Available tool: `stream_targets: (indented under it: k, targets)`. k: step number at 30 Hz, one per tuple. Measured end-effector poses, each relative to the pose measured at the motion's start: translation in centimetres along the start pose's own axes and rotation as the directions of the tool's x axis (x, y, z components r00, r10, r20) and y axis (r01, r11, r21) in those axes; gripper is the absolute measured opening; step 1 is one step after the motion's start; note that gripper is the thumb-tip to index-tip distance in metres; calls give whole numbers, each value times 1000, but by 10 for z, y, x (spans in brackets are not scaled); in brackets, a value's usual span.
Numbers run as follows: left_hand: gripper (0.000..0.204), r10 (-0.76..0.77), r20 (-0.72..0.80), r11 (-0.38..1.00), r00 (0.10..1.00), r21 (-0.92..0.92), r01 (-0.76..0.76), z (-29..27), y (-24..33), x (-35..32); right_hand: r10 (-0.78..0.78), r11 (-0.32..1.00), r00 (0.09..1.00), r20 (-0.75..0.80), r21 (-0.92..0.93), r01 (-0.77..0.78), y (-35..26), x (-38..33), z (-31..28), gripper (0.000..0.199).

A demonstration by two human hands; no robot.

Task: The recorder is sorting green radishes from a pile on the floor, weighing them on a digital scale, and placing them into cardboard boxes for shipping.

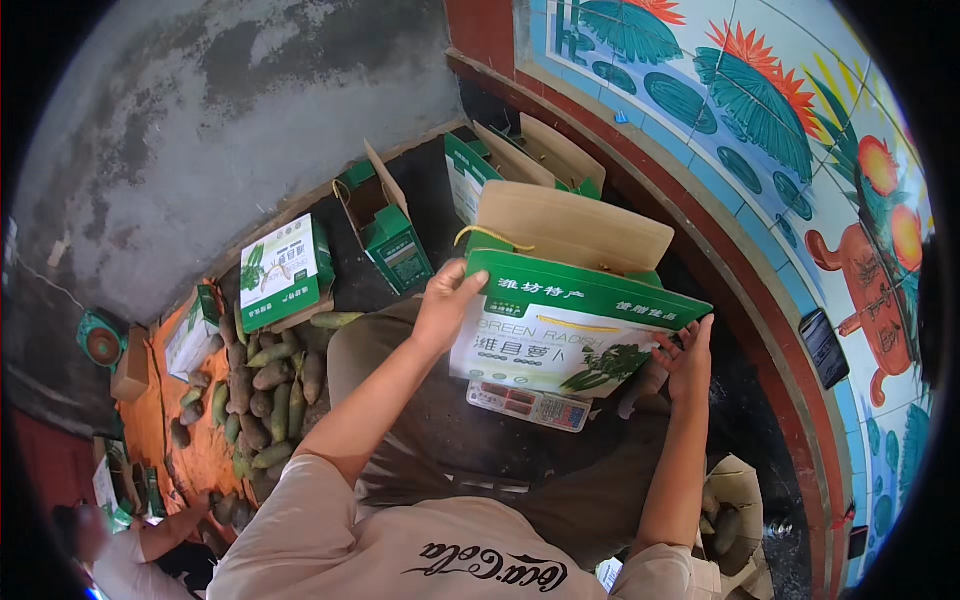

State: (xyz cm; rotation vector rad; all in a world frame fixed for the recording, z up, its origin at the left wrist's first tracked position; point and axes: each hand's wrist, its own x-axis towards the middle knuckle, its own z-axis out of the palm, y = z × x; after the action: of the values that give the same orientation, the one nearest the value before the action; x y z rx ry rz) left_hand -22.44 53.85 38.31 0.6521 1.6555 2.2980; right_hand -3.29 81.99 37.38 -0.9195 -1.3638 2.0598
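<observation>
A green and white cardboard carton (560, 335) stands in front of me, its brown inner flap raised at the far side. On its front panel are a picture of leafy radishes and a yellow cord handle. My left hand (448, 300) grips the upper left edge, thumb on the front. At the right edge, my right hand (686, 358) holds the carton with fingers somewhat apart against the front panel. A digital scale (530, 405) with a keypad shows below the carton; whether the carton rests on it I cannot tell. The carton's contents are hidden.
Several more cartons (385, 225) stand along the wall. Green radishes (270, 400) lie heaped on an orange sheet (190, 450) at the left. Another person (140, 545) reaches there at lower left. An open brown box (735, 520) with radishes stands at lower right; a phone (823, 348) lies by the tiled wall.
</observation>
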Motion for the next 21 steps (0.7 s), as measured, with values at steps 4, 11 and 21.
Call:
stream_targets:
  k: [4, 11, 21]
  targets:
    - [12, -148, -6, 980, 989, -135, 146, -2, -16, 1, 7, 1000, 979, -203, 30, -1, 4, 5, 1, 72]
    - [22, -109, 116, 987, 987, -104, 122, -20, -37, 14, 120, 975, 974, -191, 207, -79, 15, 18, -9, 65]
    - [19, -251, 203, 907, 946, 390, 157, -47, -32, -7, 217, 964, 969, -115, -131, -231, 21, 19, -18, 30]
